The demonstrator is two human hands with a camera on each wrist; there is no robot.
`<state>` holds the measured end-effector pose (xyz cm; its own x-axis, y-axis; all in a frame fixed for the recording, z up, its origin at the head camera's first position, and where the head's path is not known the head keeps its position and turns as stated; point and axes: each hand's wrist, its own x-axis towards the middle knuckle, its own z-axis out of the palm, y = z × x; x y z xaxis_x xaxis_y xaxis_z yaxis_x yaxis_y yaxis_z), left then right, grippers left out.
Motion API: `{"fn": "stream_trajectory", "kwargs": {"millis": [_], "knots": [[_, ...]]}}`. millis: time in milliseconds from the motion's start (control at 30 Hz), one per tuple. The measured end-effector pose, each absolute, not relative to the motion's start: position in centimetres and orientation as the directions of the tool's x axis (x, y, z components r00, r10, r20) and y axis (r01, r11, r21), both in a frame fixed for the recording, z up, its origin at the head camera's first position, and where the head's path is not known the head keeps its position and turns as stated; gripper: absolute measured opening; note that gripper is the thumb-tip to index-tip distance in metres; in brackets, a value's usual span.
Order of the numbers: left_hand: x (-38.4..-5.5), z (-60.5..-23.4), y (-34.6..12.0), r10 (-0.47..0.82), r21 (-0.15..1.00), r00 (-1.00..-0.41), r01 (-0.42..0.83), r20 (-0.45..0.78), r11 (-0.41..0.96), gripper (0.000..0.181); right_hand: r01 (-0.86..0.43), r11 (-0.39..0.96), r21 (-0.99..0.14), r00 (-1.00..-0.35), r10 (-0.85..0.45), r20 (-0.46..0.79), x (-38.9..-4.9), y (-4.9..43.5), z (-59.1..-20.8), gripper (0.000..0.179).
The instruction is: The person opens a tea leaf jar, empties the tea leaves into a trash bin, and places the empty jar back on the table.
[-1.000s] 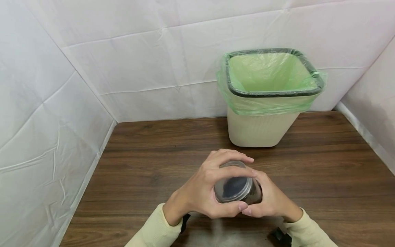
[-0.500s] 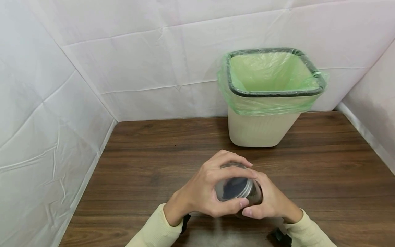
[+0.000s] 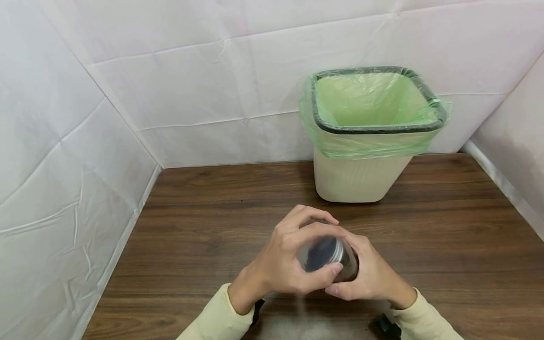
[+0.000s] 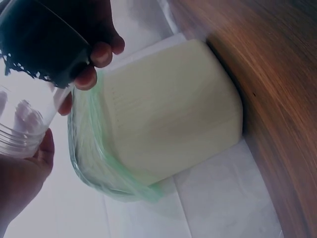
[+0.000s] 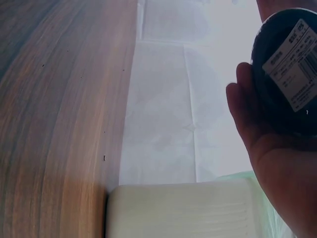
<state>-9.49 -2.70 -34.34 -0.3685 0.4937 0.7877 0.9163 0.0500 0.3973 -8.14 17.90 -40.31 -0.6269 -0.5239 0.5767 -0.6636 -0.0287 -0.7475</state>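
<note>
Black and clear, the jar (image 3: 330, 257) sits between both hands, the left hand (image 3: 282, 259) curled wide round the clear end, the right hand (image 3: 370, 275) gripping the dark one. Since a second ago the thumbs have drawn apart, which suggests a twist; any loosening cannot be told. Below is the table (image 3: 212, 245); beyond, the bin (image 3: 357, 177).

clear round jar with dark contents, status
Left hand grips clear end, right hand dark base. Jar tilted. Cream plastic bin, green liner, stands beyond, clear of hands.
</note>
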Motion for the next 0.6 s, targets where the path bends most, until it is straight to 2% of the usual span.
{"fn": "stream_trajectory", "kwargs": {"millis": [233,433,600], "knots": [[-9.3,-34.6,-2.2,0.414,0.406,-0.429,0.902,0.803,0.148,0.032,-0.700,0.111,-0.705,-0.668,-0.452,0.592,-7.8,17.5,-40.1,0.077],[-8.9,-34.9,-1.8,0.340,0.476,-0.519,0.855,0.784,0.207,0.031,-0.765,0.232,-0.600,-0.641,-0.361,0.677,-8.0,17.1,-40.3,0.078],[-8.8,-35.0,-1.7,0.310,0.498,-0.548,0.836,0.777,0.230,0.031,-0.788,0.266,-0.556,-0.616,-0.325,0.717,-7.9,16.8,-40.2,0.080]]}}
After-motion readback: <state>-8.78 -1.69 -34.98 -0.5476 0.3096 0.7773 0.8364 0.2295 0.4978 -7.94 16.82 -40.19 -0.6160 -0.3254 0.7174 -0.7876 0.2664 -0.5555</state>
